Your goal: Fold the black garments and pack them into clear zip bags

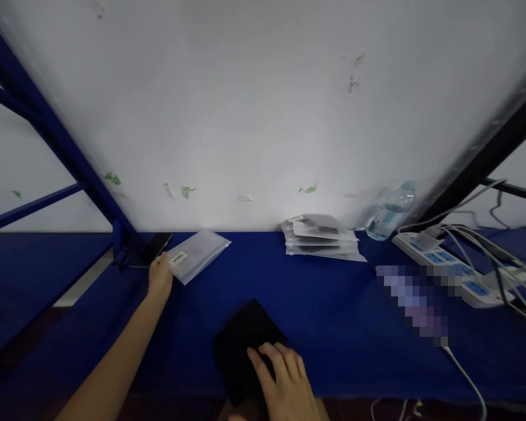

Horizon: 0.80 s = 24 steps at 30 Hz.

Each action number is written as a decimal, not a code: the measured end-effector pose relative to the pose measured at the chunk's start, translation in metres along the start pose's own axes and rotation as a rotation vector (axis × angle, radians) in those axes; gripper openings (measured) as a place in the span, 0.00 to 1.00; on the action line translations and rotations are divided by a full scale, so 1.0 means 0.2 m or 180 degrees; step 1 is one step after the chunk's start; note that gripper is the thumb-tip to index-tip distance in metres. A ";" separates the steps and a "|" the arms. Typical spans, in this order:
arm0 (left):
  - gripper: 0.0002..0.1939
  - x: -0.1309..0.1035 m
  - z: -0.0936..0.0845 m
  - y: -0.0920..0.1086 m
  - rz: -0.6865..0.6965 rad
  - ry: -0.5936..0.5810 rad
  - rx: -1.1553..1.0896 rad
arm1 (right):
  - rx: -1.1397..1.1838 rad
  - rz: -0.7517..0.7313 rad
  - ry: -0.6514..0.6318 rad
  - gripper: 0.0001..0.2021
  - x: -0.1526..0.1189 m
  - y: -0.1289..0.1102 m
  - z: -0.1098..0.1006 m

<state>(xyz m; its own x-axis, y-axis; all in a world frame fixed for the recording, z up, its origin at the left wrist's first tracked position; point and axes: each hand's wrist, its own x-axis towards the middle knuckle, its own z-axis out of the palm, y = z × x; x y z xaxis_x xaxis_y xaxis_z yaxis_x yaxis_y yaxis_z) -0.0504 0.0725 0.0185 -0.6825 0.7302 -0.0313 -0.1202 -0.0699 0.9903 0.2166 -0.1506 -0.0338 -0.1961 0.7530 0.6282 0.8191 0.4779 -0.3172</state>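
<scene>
My left hand (160,279) reaches to the back left of the blue table, its fingers closed on the near-left corner of a frosted plastic zip bag (201,257). The bag lies flat and has a small white label. At the table's front edge, my right hand (284,377) rests on a dark, folded black cloth (241,345), with its fingers apart and slightly bent. What kind of cloth it is cannot be made out. Just beyond my left hand, a black phone (156,247) lies near the blue frame post.
A pile of similar frosted bags (322,238) lies against the wall. Right of it stand a tilted water bottle (391,213) and a white power strip (447,269) with tangled cables. A pixelated device (412,301) with a white cable lies before the strip. Blue bars (70,158) rise at left.
</scene>
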 end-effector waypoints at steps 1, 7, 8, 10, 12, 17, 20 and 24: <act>0.15 -0.04 -0.04 0.00 0.0147 0.0054 0.0141 | -0.0005 -0.0004 0.0017 0.35 0.01 -0.01 0.00; 0.08 -0.54 -0.25 -0.03 0.1076 -0.1832 0.1912 | 0.0927 0.0765 -0.0559 0.15 0.11 -0.04 -0.04; 0.07 -0.63 -0.27 -0.04 0.1167 -0.2297 0.2265 | 0.1250 0.1035 -0.0626 0.13 0.13 -0.03 -0.05; 0.10 -0.78 -0.30 -0.06 0.1202 -0.2666 0.2720 | 0.1953 0.1681 -0.0659 0.11 0.18 0.02 -0.08; 0.11 -0.87 -0.30 -0.06 0.1238 -0.2752 0.3049 | 0.2507 0.2259 -0.0526 0.15 0.21 0.11 -0.11; 0.09 -0.87 -0.27 -0.07 0.1434 -0.2840 0.3410 | 0.1711 0.2536 0.0167 0.20 0.21 0.40 -0.20; 0.09 -0.85 -0.27 -0.09 0.1457 -0.2891 0.3408 | 0.0800 0.2016 0.0149 0.20 0.20 0.46 -0.22; 0.09 -0.85 -0.28 -0.11 0.1489 -0.2911 0.3353 | 0.0224 0.1105 -0.0290 0.28 0.23 0.39 -0.18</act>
<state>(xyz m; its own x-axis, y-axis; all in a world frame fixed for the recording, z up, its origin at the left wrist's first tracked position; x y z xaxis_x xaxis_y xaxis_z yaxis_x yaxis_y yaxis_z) 0.0273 -0.0886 -0.0049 0.2210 0.9752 0.0104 0.8210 -0.1918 0.5377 0.2914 -0.0938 -0.0040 0.0373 0.9114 0.4097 0.8068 0.2145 -0.5506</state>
